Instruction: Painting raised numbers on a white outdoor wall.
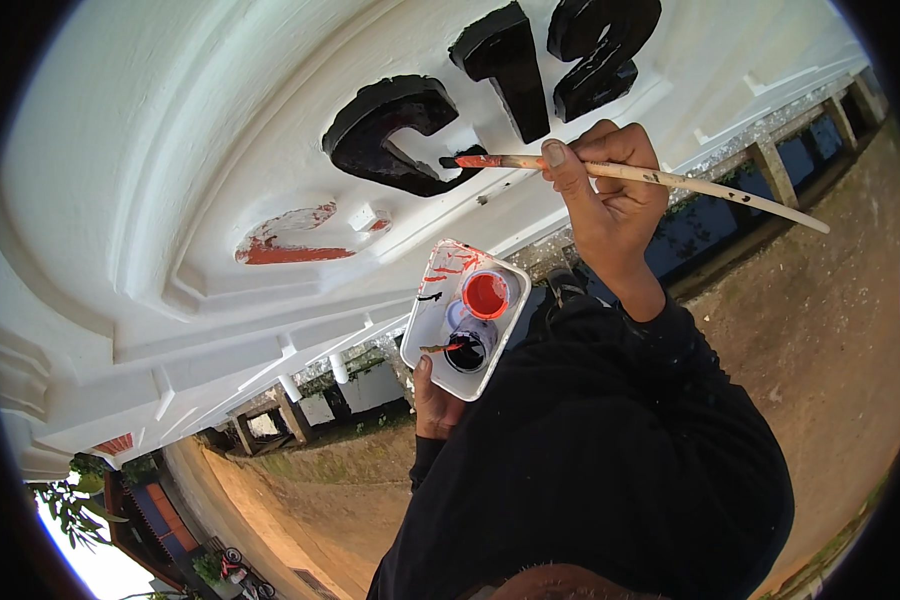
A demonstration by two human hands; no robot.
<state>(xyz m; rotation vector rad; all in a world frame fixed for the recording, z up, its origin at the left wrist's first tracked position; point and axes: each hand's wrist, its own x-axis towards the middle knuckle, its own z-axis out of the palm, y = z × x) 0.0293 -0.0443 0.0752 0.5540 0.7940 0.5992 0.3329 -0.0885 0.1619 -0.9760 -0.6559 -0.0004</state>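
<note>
My right hand (615,190) is closed round a long wooden paintbrush (670,180) smeared with red near its tip. The black bristles touch the lower end of a raised black character (375,130) on the white wall. Lower down, my left hand (435,400) grips the near edge of a white plastic tray (425,318). Inside the tray stand a pot of red paint (486,294) and a pot of black paint (467,353). A second, smaller brush (440,348) rests across the black pot. Red and black streaks mark the tray's inner side.
Two more raised black characters (505,70) follow to the right. At the lower left of the wall sits a red-and-white painted shape (295,240) beside a small white block (370,217). Below run a concrete railing (770,170) and brown ground (800,330). A motorbike (235,570) stands far below left.
</note>
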